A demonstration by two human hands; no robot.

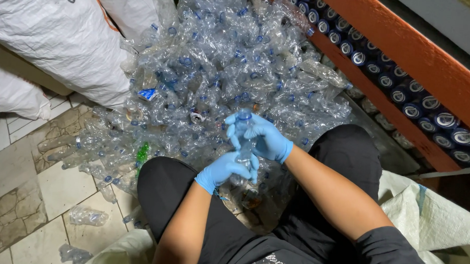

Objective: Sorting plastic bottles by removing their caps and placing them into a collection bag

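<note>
While both gloved hands grip one clear bottle above the lap (right hand near its blue cap, left hand lower), the big bottle pile ahead remains; its label is probably still attached.

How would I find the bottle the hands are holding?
Find the big pile of crushed clear bottles on the floor. At its near edge, two blue-gloved hands meet. Between the left hand and right hand is the bottle, the only one lifted upright.
</note>
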